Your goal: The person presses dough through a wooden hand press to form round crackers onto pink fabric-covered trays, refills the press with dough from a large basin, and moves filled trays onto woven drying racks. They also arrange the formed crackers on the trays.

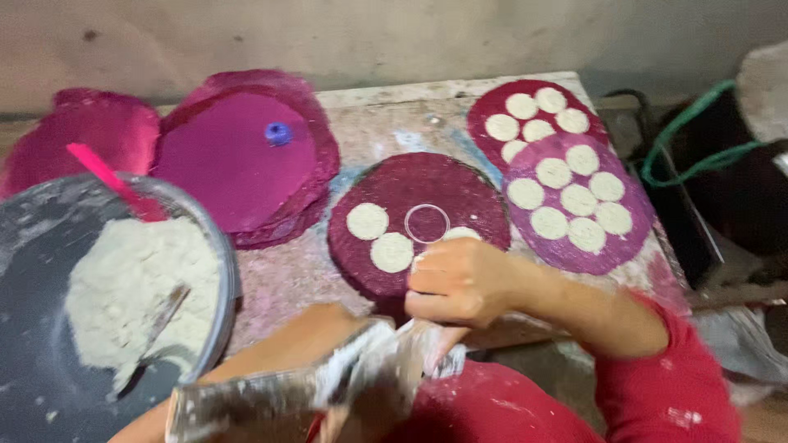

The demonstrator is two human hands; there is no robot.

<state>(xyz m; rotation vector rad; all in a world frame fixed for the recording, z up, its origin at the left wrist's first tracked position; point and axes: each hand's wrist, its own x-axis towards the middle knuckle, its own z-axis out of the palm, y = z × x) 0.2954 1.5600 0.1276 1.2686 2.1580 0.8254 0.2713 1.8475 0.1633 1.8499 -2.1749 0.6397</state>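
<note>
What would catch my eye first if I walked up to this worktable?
Probably the dark red round mats at centre and right, dotted with pale dough discs. The person's right hand rests at the near edge of the centre mat, beside a clear ring. At left, a grey metal bowl holds a mound of pale dough.

packages: none | labels: none | signs: none | screens: none

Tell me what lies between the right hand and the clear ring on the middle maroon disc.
Nothing visible. The right hand rests on the middle maroon disc just below the clear ring; only bare disc and one dough round's edge lie between.
</note>
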